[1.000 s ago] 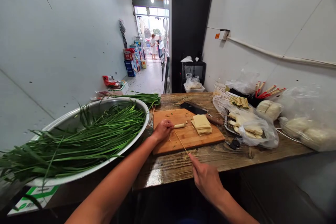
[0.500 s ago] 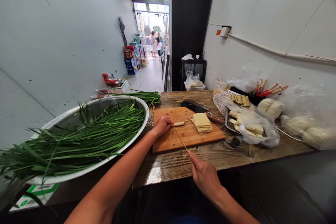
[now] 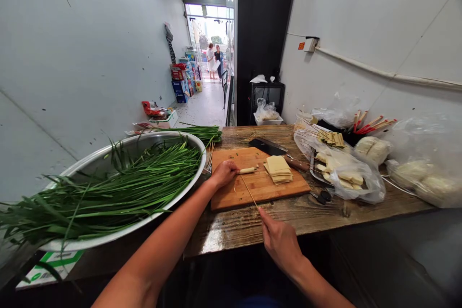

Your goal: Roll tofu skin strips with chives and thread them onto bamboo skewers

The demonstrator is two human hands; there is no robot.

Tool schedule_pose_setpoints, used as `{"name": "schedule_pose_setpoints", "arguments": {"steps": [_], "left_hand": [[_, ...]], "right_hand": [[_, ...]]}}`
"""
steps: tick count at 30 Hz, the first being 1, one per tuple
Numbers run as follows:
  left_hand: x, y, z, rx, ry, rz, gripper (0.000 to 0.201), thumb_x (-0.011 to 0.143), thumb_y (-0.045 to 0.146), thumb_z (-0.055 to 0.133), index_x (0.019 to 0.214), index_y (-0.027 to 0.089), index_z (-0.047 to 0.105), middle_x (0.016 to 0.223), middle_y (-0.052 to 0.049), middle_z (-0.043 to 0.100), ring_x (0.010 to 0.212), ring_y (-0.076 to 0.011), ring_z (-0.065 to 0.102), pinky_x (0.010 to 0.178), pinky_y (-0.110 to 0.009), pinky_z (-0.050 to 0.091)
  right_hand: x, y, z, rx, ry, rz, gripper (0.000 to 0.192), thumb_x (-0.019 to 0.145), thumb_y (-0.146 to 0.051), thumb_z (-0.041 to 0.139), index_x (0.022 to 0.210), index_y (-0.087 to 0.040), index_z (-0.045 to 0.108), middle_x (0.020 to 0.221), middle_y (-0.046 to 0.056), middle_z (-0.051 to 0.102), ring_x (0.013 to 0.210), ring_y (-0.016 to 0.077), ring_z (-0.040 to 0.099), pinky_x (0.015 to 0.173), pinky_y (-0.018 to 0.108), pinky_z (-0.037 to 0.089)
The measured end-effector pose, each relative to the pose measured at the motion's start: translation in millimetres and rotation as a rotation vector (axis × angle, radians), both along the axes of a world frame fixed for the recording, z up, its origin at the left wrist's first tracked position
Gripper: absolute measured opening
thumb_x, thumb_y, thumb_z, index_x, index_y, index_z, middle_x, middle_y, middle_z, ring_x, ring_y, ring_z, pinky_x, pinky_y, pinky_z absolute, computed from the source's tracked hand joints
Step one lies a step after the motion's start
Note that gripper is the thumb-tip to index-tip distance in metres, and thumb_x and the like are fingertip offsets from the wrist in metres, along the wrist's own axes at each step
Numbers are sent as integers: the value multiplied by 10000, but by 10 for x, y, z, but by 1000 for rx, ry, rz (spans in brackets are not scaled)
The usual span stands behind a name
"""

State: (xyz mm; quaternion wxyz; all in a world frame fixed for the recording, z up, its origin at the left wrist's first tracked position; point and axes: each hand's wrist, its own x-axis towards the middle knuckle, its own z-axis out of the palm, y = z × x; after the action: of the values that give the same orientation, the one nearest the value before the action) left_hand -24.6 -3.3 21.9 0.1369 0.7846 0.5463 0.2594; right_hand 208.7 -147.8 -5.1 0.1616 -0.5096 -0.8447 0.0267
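My left hand point(image 3: 225, 173) is closed on a small pale roll point(image 3: 247, 170), which looks like a rolled tofu sheet, over the left part of the wooden cutting board point(image 3: 234, 197). Between the fingers of my right hand point(image 3: 279, 236), at the table's front edge, is a thin wooden skewer point(image 3: 249, 190). Its far tip points up toward the roll and ends just short of it. A stack of square pale yellow tofu sheets point(image 3: 278, 169) lies on the board to the right. Behind the stack rests a cleaver point(image 3: 267, 146) with a brown handle.
A big metal basin point(image 3: 202, 151) heaped with green chives point(image 3: 151, 183) stands at left. At right are a bag-covered tray of pale pieces point(image 3: 337, 171), skewered rolls point(image 3: 332, 138), red-tipped sticks point(image 3: 375, 122) and bagged white food point(image 3: 429, 180). Two people point(image 3: 214, 60) stand far off at the doorway.
Both hands keep nearly the same pose with the roll and the skewer. The view has shifted very slightly. One distant person at the doorway has turned a little.
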Motion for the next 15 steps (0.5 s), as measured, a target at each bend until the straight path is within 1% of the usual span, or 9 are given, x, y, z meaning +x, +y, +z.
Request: {"name": "schedule_pose_setpoints", "arguments": {"steps": [5,7,9,12,15], "left_hand": [[0,-31,-58,22,-12,8,132,774,149,591,761,171,721,758,-33,654,738,-127,571,717,-227,426],[11,-70,-94,71,-33,43,121,777,167,600,776,175,721,781,-38,655,747,-132,573,710,-230,427],[26,-116,-122,134,-39,52,139,798,187,580,798,182,719,819,-41,658,772,-138,573,717,-235,426],[48,-178,-135,190,16,7,218,856,217,500,811,192,712,838,-43,662,799,-145,568,746,-246,422],[62,-213,-129,185,79,-16,272,880,236,458,777,189,704,776,-47,657,786,-152,555,754,-257,419]], "right_hand": [[0,-22,-5,3,-9,-5,451,831,-95,397,1263,-133,522,600,63,672,496,150,606,495,205,409],[16,-46,-7,2,-10,7,449,832,-87,395,1261,-124,523,574,59,660,482,147,596,491,204,403],[43,-75,-22,12,-5,18,452,828,-77,398,1261,-116,522,569,56,655,471,142,588,481,202,395],[99,-114,-91,46,12,18,471,813,-64,410,1269,-125,514,593,52,665,463,129,586,470,190,388],[147,-137,-187,83,36,7,488,803,-62,406,1274,-140,510,603,51,672,456,124,587,467,182,397]]}}
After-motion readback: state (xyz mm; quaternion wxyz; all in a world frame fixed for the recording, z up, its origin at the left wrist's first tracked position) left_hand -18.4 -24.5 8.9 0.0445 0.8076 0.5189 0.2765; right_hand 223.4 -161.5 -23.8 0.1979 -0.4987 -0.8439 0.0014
